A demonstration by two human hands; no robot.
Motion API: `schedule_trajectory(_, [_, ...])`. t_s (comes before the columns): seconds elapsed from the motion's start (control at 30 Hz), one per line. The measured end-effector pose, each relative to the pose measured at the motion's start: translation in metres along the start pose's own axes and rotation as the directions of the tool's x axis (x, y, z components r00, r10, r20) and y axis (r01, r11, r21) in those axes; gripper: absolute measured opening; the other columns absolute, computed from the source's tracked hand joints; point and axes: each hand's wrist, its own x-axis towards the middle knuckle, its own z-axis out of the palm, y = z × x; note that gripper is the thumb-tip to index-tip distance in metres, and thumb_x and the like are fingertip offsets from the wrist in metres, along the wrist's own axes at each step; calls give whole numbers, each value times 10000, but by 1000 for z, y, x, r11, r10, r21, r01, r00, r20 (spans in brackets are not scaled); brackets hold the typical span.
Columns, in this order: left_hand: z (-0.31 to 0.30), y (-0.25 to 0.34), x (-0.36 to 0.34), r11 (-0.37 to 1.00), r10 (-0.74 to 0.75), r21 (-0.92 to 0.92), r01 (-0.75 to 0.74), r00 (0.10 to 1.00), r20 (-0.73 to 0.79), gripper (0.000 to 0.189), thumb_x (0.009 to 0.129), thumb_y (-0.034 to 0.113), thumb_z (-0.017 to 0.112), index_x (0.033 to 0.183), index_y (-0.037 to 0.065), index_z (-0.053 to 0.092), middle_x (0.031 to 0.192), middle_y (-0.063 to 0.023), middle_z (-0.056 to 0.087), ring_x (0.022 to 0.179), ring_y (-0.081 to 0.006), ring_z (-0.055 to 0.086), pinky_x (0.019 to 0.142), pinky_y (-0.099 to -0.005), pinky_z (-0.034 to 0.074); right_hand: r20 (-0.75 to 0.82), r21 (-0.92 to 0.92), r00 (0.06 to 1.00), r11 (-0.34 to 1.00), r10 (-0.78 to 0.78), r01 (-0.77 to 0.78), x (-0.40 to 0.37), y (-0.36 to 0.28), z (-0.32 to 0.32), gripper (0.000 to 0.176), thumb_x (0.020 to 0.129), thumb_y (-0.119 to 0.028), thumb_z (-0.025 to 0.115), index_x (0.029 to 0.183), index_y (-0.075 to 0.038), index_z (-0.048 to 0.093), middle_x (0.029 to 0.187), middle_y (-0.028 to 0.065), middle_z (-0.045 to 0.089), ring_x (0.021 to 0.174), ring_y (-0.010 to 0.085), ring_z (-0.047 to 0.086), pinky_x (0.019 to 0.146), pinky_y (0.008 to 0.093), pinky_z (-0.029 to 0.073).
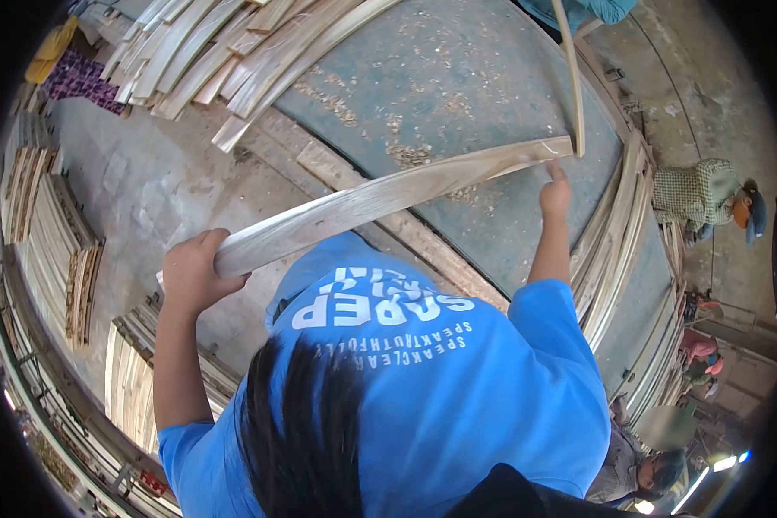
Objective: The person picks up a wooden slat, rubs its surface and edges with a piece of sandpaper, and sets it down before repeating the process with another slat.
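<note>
Left hand (194,272) is wrapped tight round the near end of a long curved wooden slat (380,200); right hand (555,194) reaches up to the far end, fingers touching its lower edge, can't tell if it actually grips. The slat is held in the air slantwise above a green sawdust-strewn table (457,78). Pile of curved slats (216,52) lies upper left; a crouching person in a checked shirt (695,194) is off to the right.

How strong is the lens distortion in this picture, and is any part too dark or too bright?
Head view: strong fisheye bending toward the edges; black corners; lamp glare at lower right; the wooden slat, left hand and right hand are sharp, evenly lit.
</note>
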Motion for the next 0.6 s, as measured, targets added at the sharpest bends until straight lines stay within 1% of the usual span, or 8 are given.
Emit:
schedule_trajectory(0.1, [9, -13, -14, 999, -51, -15, 51, 999, -17, 602, 585, 367, 880, 1091, 108, 683, 949, -130, 717, 848, -342, 698, 754, -442, 546, -123, 107, 992, 994, 42, -29, 4, -24, -22, 727, 737, 164, 407, 1411, -46, 580, 1317, 175, 668, 1263, 379, 589, 1072, 430, 460])
schedule_trajectory(0.17, [31, -25, -34, 985, -167, -32, 167, 986, 27, 635, 618, 412, 874, 1137, 97, 688, 972, -144, 727, 888, -331, 710, 781, -433, 552, -201, 201, 976, 979, 87, -46, 6, -46, -41, 755, 741, 169, 394, 1454, -33, 533, 1341, 156, 661, 1289, 373, 575, 1092, 414, 444])
schedule_trajectory(0.3, [99, -35, -63, 878, -405, -202, 433, 899, 165, 678, 672, 490, 850, 1178, 71, 684, 983, -173, 740, 923, -343, 718, 821, -427, 554, -173, 262, 969, 956, 177, -128, -11, -71, -63, 764, 761, 164, 381, 1498, -16, 469, 1380, 124, 644, 1363, 341, 526, 1138, 380, 395])
schedule_trajectory(0.37, [98, -22, -38, 868, -407, -253, 427, 904, 130, 682, 677, 497, 847, 1183, 70, 685, 986, -177, 741, 927, -357, 716, 828, -436, 553, -216, 313, 944, 934, 248, -174, -31, -75, -66, 760, 762, 166, 377, 1494, -15, 475, 1385, 123, 641, 1379, 332, 515, 1144, 374, 388])
schedule_trajectory(0.43, [98, -24, -2, 863, -386, -305, 403, 915, 117, 686, 681, 505, 843, 1188, 69, 687, 988, -182, 741, 930, -371, 714, 834, -445, 551, -131, 318, 950, 920, 284, -231, -59, -79, -73, 779, 756, 175, 362, 1492, -46, 492, 1398, 129, 627, 1375, 324, 521, 1135, 372, 403])
schedule_trajectory(0.5, [106, -28, 48, 852, -468, -248, 461, 883, 35, 745, 689, 516, 839, 1261, 74, 661, 1049, -201, 731, 968, -383, 706, 859, -446, 544, -85, 353, 948, 899, 305, -258, -96, -66, -66, 807, 740, 182, 362, 1484, -89, 516, 1392, 144, 626, 1358, 331, 536, 1123, 376, 419])
schedule_trajectory(0.53, [113, -36, 73, 894, -385, -227, 386, 921, 51, 745, 689, 516, 839, 1261, 74, 661, 1049, -201, 731, 968, -383, 706, 859, -446, 544, -50, 332, 951, 903, 305, -272, -116, -60, -62, 810, 735, 180, 369, 1477, -103, 528, 1382, 148, 631, 1351, 334, 541, 1121, 381, 423])
schedule_trajectory(0.6, [123, -59, 124, 930, -364, -45, 364, 902, -231, 771, 750, 510, 805, 1378, 118, 591, 1274, -204, 662, 1139, -379, 649, 929, -485, 513, 9, 327, 937, 885, 349, -332, -155, -61, -67, 807, 725, 177, 384, 1459, -115, 551, 1379, 156, 629, 1333, 339, 556, 1118, 383, 427])
